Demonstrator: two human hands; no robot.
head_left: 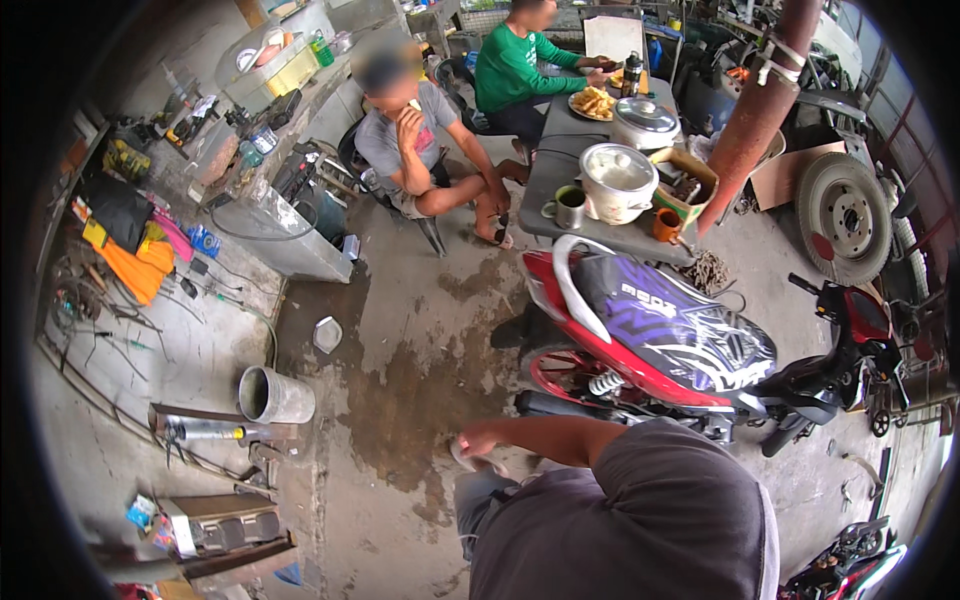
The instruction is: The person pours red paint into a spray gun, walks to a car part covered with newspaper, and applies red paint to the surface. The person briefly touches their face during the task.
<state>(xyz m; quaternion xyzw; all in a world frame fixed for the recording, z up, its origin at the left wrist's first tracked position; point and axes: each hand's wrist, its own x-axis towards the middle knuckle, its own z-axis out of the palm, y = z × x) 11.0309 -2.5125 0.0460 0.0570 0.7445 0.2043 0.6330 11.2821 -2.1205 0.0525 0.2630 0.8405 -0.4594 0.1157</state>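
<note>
At the bottom, my right arm in a grey short sleeve reaches leftward across my body. My right hand (480,438) hangs low over the floor, beside my thigh and just above a foot. Its fingers are too small and unclear to read, and I make out no object in it. Nearest to this arm is a parked red and black motorcycle (600,335), whose seat (665,320) has a purple, black and white patterned cover. My left hand is out of view.
A seated person (410,130) and another in green (520,70) are by a table (545,165) with pots (618,190), a mug (568,208) and a food plate (592,103). A bucket (275,395) lies left; a spare wheel (845,215) leans right. The floor (400,400) has wet patches.
</note>
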